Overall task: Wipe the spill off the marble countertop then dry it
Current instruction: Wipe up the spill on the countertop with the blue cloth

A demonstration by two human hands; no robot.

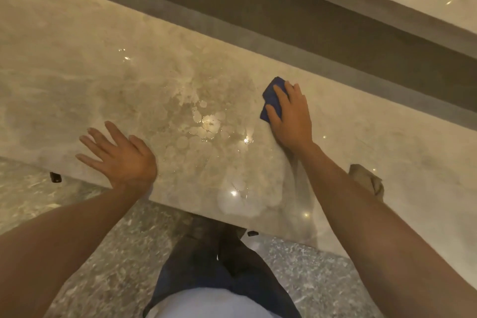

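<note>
Wiping step: the right hand (pixel 290 117) presses a blue cloth (pixel 274 97) flat on the marble tabletop (pixel 77 80), at the right edge of the spill (pixel 206 126).
Spill: a thin, glossy film with round beads and ring marks, spread across the middle of the tabletop between the two hands and reaching toward the near edge.
Cloth handling: it looks soft, light and limp, so it should fold and bunch under the palm; best held flat under the whole hand, not pinched, so it soaks instead of skidding.
Surface: polished stone, probably slick where wet, so a bare hand may slide.
Right fingers (pixel 280 94): spread and laid over the cloth, pinning it down; only its far and left edges show.
Left hand (pixel 121 157): near the front edge, left of the spill, holding nothing.
Left fingers (pixel 99 141): fanned wide open; whether they touch the stone or hover just above it, I cannot tell.
Second cloth (pixel 366 179): a pale, crumpled piece lies beside the right forearm, likely for drying.
</note>
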